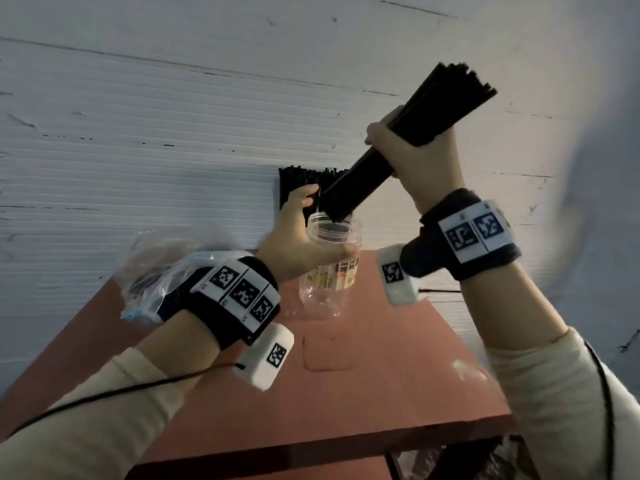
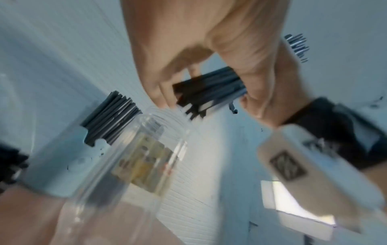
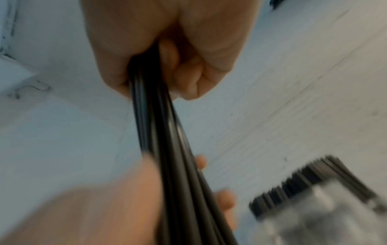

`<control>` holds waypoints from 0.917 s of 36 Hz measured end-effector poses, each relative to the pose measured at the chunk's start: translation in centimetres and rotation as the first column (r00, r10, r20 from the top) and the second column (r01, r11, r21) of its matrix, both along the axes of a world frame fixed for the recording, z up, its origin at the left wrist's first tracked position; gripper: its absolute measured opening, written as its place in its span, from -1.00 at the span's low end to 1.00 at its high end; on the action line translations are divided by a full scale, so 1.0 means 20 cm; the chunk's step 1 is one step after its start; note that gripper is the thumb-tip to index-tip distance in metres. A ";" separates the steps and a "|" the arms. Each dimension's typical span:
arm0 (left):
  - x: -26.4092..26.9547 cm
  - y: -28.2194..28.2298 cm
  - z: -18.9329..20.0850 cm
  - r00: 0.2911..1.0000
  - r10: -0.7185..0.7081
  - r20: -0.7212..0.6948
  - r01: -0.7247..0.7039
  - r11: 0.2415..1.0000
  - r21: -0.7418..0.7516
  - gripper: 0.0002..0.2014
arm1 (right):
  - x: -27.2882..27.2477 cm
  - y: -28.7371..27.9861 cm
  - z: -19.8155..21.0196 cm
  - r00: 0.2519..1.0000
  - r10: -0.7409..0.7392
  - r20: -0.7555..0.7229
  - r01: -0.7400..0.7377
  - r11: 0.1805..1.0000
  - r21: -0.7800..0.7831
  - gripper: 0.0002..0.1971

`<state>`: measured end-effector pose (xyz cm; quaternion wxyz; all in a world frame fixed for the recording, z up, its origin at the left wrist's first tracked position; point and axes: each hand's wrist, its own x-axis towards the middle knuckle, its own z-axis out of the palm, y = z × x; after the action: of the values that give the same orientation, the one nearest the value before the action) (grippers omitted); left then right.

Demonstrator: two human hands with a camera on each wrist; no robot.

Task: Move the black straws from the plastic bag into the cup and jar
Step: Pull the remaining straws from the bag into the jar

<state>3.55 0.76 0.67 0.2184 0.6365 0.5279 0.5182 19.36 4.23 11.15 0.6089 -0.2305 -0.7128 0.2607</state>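
My right hand (image 1: 415, 161) grips a thick bundle of black straws (image 1: 446, 98) around its middle, slanted down to the left. The bundle's lower ends sit at the mouth of a clear plastic jar (image 1: 329, 271) with a yellow label. My left hand (image 1: 298, 244) holds that jar around its neck over the table. Behind them more black straws (image 1: 294, 176) stand in a pale cup (image 2: 56, 165). In the left wrist view the bundle (image 2: 211, 89) hangs just above the jar (image 2: 142, 159). The right wrist view shows my right hand (image 3: 167, 49) clenched on the straws (image 3: 171, 149).
A crumpled clear plastic bag (image 1: 152, 268) with dark straws inside lies at the table's back left, behind my left wrist. The reddish-brown table (image 1: 381, 375) ends at a near edge below. A white ribbed wall (image 1: 138, 133) rises right behind the table.
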 end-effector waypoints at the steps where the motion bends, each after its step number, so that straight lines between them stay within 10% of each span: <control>1: -0.01 0.04 0.00 1.000 0.008 -0.020 -0.009 0.998 -0.068 0.11 | -0.01 0.04 0.02 1.000 -0.027 0.006 0.027 1.000 -0.014 -0.89; 8: -0.07 0.17 -0.06 0.997 -0.073 -0.017 0.066 0.966 -0.250 0.04 | -0.14 0.33 -0.08 0.910 -0.114 0.400 0.183 0.973 -0.141 -0.73; 16: -0.10 0.21 -0.12 0.994 -0.100 0.049 0.107 0.975 -0.193 -0.07 | -0.20 0.42 -0.22 0.537 0.182 0.824 0.179 0.930 -0.322 -0.49; 26: -0.08 0.21 -0.13 0.991 -0.093 0.094 0.113 0.966 -0.231 -0.02 | -0.13 0.27 -0.16 0.489 0.000 0.872 0.206 0.972 -0.116 -0.27; 33: -0.10 0.16 -0.10 0.999 -0.036 0.005 0.037 0.961 -0.273 0.25 | -0.12 0.17 -0.16 0.697 -0.312 0.646 0.258 0.949 0.181 -0.50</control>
<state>1.58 4.04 -1.37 0.3136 0.6099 0.5823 0.4365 17.01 7.54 7.86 0.3550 -0.3922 -0.8479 0.0359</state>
